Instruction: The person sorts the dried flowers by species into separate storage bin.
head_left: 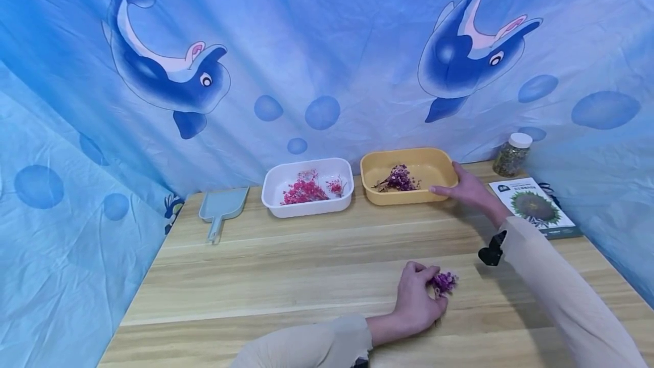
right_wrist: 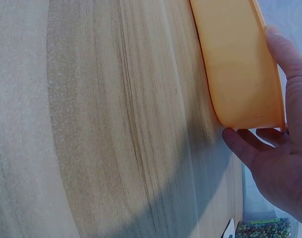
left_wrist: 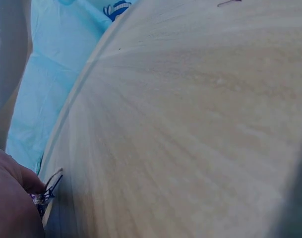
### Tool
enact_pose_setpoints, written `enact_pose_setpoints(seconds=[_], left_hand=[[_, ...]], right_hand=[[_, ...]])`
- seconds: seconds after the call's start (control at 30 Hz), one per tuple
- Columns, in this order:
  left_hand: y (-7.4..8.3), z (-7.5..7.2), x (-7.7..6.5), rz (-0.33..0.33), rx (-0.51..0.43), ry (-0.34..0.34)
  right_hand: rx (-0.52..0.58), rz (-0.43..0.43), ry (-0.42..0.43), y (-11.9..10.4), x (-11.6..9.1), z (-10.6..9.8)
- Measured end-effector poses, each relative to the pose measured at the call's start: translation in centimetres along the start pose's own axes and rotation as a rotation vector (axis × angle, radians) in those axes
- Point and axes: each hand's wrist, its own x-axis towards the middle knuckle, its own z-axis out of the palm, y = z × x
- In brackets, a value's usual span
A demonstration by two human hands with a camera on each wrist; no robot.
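Observation:
At the front of the table my left hand [head_left: 415,302] pinches a small sprig of purple dried flowers [head_left: 444,282] between thumb and fingers. Its thin stems [left_wrist: 53,184] poke past the fingertips in the left wrist view. My right hand [head_left: 471,191] grips the right end of a yellow plastic tub [head_left: 393,197], thumb at the rim and fingers against the outer end wall. Inside the tub lies a bunch of purple dried flowers [head_left: 398,178]. Left of it, a white tub [head_left: 306,208] contains pink-red dried flowers [head_left: 304,189].
A grey-blue dustpan [head_left: 223,204] lies at the back left of the wooden table [head_left: 255,277]. A lidded jar [head_left: 512,155] stands at the back right, behind a booklet [head_left: 533,207] with a plant picture. A blue dolphin curtain [head_left: 327,44] hangs close behind the tubs.

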Motion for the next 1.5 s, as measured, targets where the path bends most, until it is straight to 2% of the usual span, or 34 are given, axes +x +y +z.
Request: enact_pose_setpoints(seconds=[0.23,0.47,0.63,0.97,1.13,1.3,1.5], left_hand=[[-0.3,-0.6,0.1,0.031,-0.011,-0.010],[-0.6,-1.2,0.2,0.038,-0.065,-0.005],[-1.2,-1.2,0.5,0.080,-0.096,0.012],[-1.8,-2.2,1.2,0.091,-0.237,0.002],[-2.3,-3.0,2.1,0.123,-0.243,0.012],[-2.3,-4.2,3.6,0.139,-0.263,0.011],[-1.7,-5.9,5.9,0.106,-0.305,0.020]], right_hand=[[-0.005,0.003,-0.002,0.0,-0.1,0.0],[0.003,-0.001,0.002,0.1,0.0,0.0],[-0.005,-0.014,0.008,0.2,0.1,0.0],[-0.008,-0.012,0.014,0.2,0.2,0.0],[-0.002,-0.011,0.019,0.4,0.1,0.1],[0.001,-0.003,0.019,0.6,0.2,0.1],[-0.003,-0.007,0.020,0.5,0.3,0.1]])
